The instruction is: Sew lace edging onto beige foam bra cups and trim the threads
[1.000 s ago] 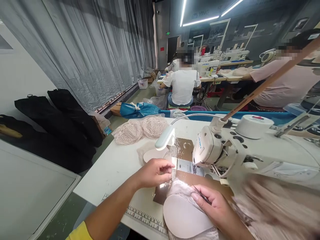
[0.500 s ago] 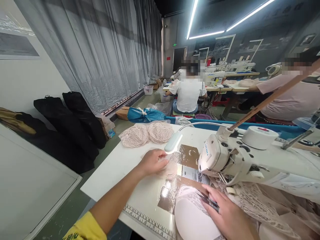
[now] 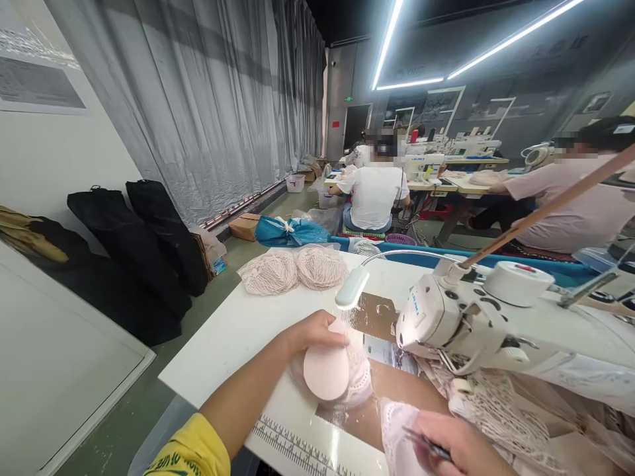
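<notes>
My left hand [image 3: 315, 332] is closed on a pale pink foam bra cup [image 3: 327, 371] with lace under it, lifted just above the white sewing table [image 3: 238, 337]. At the bottom edge my right hand [image 3: 459, 449] grips small dark thread snips [image 3: 426, 444] and rests against another white lace-edged cup [image 3: 397, 436]. The white sewing machine head [image 3: 446, 320] stands just right of both hands, its lamp [image 3: 351, 288] shining over the brown plate area [image 3: 372, 316].
A lace bra [image 3: 295, 270] lies at the table's far edge. Lace fabric [image 3: 501, 403] is heaped under the machine arm. A ruler strip [image 3: 292, 446] runs along the near edge. Black bags [image 3: 143, 244] stand by the curtain. Other people sit sewing behind.
My left hand picked up the foam cup from under the lamp and drew it toward me. My right hand slid down and right with the snips and the other cup.
</notes>
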Demonstrator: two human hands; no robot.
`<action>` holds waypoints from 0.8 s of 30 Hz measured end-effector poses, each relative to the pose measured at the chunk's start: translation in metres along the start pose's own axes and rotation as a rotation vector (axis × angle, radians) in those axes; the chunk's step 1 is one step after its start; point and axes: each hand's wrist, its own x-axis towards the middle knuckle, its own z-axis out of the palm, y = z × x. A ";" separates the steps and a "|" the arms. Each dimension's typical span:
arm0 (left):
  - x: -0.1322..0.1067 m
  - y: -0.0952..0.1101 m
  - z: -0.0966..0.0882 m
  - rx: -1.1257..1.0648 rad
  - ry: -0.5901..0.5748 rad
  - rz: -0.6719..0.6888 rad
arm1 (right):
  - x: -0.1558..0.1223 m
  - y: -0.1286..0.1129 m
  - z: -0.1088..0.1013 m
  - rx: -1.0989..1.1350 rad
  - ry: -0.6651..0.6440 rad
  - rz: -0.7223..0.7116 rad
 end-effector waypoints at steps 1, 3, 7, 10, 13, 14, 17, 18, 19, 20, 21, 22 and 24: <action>-0.003 -0.001 0.003 -0.046 -0.045 0.010 | 0.003 0.004 0.000 0.054 0.038 0.042; -0.008 -0.001 0.010 -0.118 -0.117 0.039 | 0.012 0.008 0.005 0.192 0.178 0.176; -0.012 0.002 0.018 -0.168 -0.193 0.084 | 0.038 0.005 0.017 0.283 0.193 0.257; -0.013 0.001 0.017 -0.137 -0.197 0.112 | 0.046 -0.006 0.022 0.278 0.184 0.247; -0.014 0.000 0.017 -0.048 -0.141 0.170 | 0.045 -0.017 0.023 0.284 0.192 0.226; -0.013 0.000 0.019 0.024 -0.117 0.217 | 0.043 -0.019 0.022 0.291 0.189 0.219; -0.010 0.002 0.029 0.302 -0.062 0.425 | 0.040 -0.025 0.021 0.325 0.153 0.195; -0.008 0.002 0.033 0.365 -0.064 0.473 | 0.039 -0.027 0.021 0.336 0.142 0.190; -0.007 0.002 0.037 0.384 -0.081 0.484 | 0.039 -0.028 0.021 0.345 0.135 0.187; -0.005 0.002 0.040 0.369 -0.113 0.463 | 0.038 -0.029 0.021 0.357 0.133 0.186; -0.004 0.000 0.042 0.331 -0.155 0.417 | 0.038 -0.030 0.022 0.373 0.136 0.188; -0.003 -0.001 0.043 0.279 -0.201 0.361 | 0.038 -0.030 0.022 0.389 0.146 0.192; -0.003 -0.004 0.044 0.165 -0.281 0.267 | 0.037 -0.027 0.021 0.405 0.182 0.200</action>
